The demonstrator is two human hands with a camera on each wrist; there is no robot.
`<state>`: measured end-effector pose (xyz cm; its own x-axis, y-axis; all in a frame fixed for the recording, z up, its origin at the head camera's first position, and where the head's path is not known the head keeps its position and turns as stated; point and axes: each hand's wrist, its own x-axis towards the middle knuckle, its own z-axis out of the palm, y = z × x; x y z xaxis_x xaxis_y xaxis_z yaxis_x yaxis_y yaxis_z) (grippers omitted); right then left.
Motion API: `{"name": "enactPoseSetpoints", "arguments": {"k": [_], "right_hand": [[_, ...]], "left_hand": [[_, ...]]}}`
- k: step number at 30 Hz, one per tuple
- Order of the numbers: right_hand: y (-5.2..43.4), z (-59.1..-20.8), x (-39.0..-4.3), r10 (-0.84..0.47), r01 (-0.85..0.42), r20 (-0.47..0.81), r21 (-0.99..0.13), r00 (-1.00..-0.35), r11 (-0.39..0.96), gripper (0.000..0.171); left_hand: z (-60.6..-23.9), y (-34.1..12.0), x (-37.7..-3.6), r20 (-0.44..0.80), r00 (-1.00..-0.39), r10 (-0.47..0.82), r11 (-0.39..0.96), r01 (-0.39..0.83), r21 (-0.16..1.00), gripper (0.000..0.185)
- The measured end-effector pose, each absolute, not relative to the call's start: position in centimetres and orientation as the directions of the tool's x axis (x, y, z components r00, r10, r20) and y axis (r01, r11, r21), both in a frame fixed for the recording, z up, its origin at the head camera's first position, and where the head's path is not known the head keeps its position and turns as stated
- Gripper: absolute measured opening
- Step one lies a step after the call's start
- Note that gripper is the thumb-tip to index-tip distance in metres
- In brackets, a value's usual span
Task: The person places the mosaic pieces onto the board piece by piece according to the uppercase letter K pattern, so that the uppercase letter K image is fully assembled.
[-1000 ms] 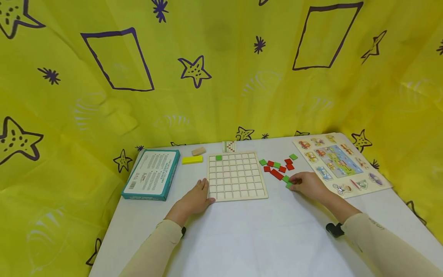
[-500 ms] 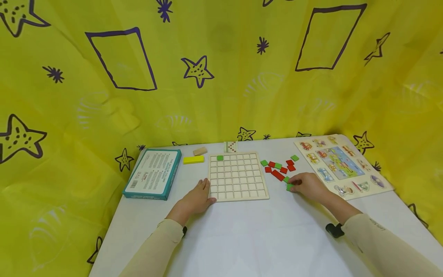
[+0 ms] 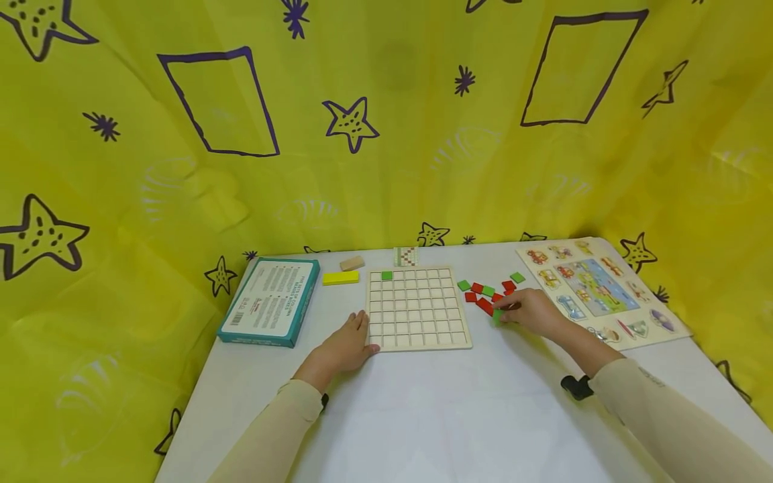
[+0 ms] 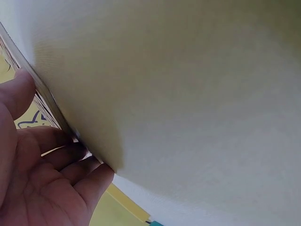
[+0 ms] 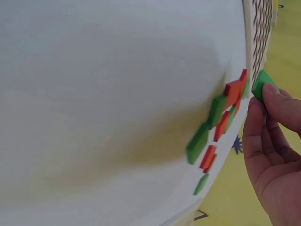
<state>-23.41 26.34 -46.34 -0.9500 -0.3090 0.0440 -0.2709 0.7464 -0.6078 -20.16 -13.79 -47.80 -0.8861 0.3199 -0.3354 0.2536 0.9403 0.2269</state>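
Hands: left hand [image 3: 343, 344] lies with fingers extended and thumb spread, touching the board's left edge and near corner; right hand [image 3: 531, 312] pinches a green tile [image 5: 261, 84] between thumb and fingers.
Teal box: lies at far left, its white label [image 3: 262, 298] facing up, well apart from the left hand.
Blocks: yellow block [image 3: 341, 278] just left of the board, wooden block [image 3: 352, 263] just behind it.
Grid board: flat wooden board [image 3: 421, 337], one green square [image 3: 387, 276] in its far row, second compartment from the left.
Card: small patterned card [image 3: 406, 256] just behind the board.
Loose tiles: red tiles [image 3: 471, 297] and green ones lie right of the board; the right hand hides part of the group.
Puzzle: picture puzzle [image 3: 594, 285] at far right, its near left edge partly behind the right forearm.
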Motion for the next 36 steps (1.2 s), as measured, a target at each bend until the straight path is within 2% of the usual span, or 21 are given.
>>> {"name": "enactPoseSetpoints", "arguments": {"k": [10,22,36], "right_hand": [[22.7,-44.2,-26.2,-0.322,-0.232,-0.019,-0.651,-0.947,0.723,0.024],[19.0,-42.6,-28.7,-0.380,-0.263,-0.032,-0.668,-0.924,0.696,0.027],[15.6,-42.8,-31.2,-0.409,-0.266,-0.051,-0.686,-0.911,0.677,0.027]], "left_hand": [[-47.8,-13.8,-20.3,-0.333,-0.886,0.323,0.941,0.261,0.218,0.082],[-47.8,-13.7,-20.2,-0.348,-0.890,0.296,0.949,0.234,0.211,0.083],[-48.0,-13.6,-20.4,-0.358,-0.891,0.279,0.955,0.216,0.205,0.084]]}}
